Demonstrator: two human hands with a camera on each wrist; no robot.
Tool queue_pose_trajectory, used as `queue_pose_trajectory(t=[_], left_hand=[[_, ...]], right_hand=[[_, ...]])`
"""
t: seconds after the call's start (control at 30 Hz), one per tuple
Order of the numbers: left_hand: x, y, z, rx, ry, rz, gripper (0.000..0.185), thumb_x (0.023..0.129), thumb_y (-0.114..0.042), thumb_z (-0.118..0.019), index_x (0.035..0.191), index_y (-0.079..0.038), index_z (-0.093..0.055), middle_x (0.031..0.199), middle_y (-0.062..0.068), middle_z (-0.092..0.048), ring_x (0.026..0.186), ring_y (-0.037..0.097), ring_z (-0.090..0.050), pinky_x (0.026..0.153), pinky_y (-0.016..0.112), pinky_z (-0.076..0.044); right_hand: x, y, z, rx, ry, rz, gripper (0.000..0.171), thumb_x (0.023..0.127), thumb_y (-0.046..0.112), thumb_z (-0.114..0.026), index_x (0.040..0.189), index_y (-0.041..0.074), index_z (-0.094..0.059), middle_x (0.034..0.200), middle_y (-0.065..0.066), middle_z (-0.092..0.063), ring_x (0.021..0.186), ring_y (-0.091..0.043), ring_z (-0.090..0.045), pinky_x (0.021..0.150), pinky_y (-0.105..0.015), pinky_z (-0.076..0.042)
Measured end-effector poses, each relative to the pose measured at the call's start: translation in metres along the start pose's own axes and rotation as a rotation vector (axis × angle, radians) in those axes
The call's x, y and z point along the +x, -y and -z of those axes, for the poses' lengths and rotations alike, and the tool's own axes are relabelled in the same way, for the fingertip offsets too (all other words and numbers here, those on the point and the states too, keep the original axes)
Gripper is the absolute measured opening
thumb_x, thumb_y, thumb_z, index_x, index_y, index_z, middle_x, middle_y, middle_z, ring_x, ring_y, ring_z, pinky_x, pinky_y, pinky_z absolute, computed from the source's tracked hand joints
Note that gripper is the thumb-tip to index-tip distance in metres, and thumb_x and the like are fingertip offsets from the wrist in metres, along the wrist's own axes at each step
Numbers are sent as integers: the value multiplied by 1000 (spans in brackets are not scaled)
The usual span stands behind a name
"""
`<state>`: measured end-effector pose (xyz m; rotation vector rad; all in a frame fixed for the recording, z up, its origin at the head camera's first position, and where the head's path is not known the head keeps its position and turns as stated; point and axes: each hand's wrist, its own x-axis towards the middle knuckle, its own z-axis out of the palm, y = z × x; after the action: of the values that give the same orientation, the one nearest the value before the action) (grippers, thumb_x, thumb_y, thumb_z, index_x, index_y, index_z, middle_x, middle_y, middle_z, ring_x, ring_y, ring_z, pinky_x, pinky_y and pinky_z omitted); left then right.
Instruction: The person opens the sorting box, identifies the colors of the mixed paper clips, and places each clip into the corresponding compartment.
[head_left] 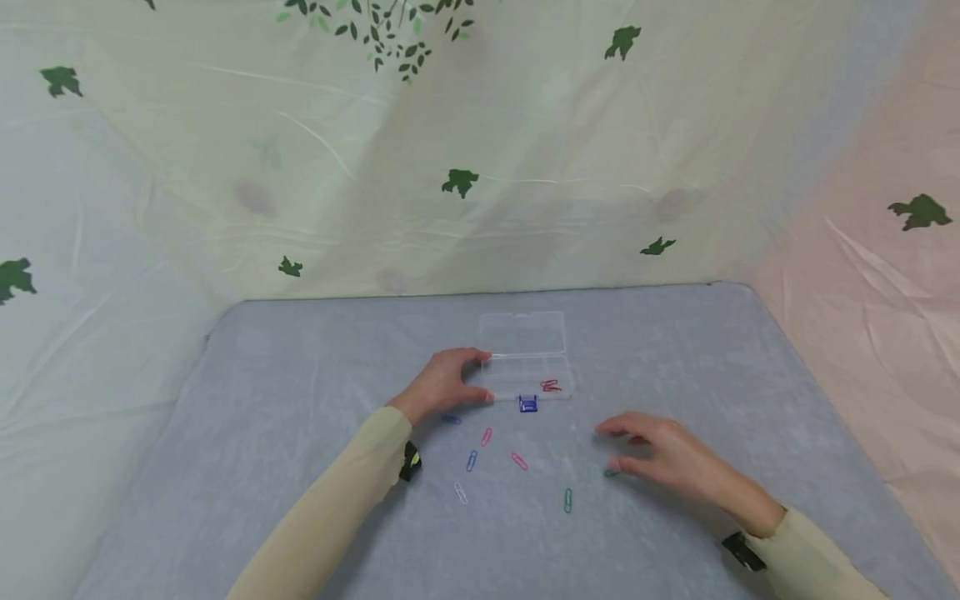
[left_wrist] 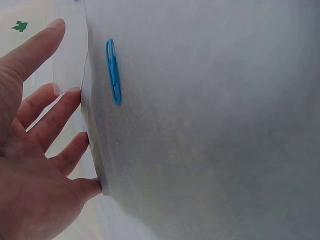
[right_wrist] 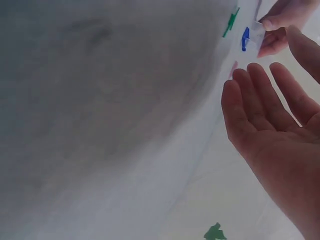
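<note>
A clear plastic box (head_left: 522,377) lies on the table with its lid raised at the back and a blue latch (head_left: 528,404) at its front. My left hand (head_left: 444,385) holds the box's left end, thumb at the front and fingers behind. Red paper clips (head_left: 551,386) lie inside, toward the right end. My right hand (head_left: 663,454), fingers loosely bent and apart, is over a green paper clip (head_left: 612,473) that is partly hidden below the thumb. Nothing shows between its fingers in the right wrist view. A blue paper clip (left_wrist: 113,72) lies near the left hand.
In front of the box lie two pink paper clips (head_left: 519,461), another blue paper clip (head_left: 472,460), a white paper clip (head_left: 461,493) and a second green paper clip (head_left: 567,501). A grey cloth covers the table (head_left: 300,375). Printed fabric (head_left: 525,150) hangs behind it and at both sides.
</note>
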<state>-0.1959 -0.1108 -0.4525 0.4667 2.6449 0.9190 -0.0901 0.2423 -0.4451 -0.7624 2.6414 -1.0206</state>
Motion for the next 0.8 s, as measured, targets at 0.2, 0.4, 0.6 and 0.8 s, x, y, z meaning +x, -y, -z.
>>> queue_pose_trajectory(t=[0.2,0.4,0.6,0.8], left_hand=[[0,0,1,-6,-1,-8,69,85,-26,-88,146,-9,-58,148,11,-58,143,32,-46,121,45,-33],[-2,-2,2,-11,6,-9,70,85,-27,-88,146,-9,-58,149,12,-56,144,33,-45,122,46,-32],[-1,-2,2,-8,6,-7,70,85,-27,-87,146,-9,-58,150,13,-56,143,33,-46,121,46,-33],[0,-1,1,-12,-1,-12,70,85,-26,-88,146,-9,-58,149,13,-56,143,33,-46,121,46,-34]], right_hand=[[-6,-6,-3,17,29,-30,36,92,28,-81,123,12,-72,120,1,-71,106,-13,-66,89,-32,-57],[-10,-13,-7,45,59,-49,30,92,29,-80,118,16,-74,113,7,-70,103,-7,-65,87,-28,-57],[-11,-17,-9,49,67,-23,18,92,22,-79,109,19,-75,104,11,-68,92,-2,-63,78,-26,-56],[-9,-16,-11,4,54,-1,14,91,17,-81,102,22,-75,98,15,-65,88,-1,-60,75,-25,-54]])
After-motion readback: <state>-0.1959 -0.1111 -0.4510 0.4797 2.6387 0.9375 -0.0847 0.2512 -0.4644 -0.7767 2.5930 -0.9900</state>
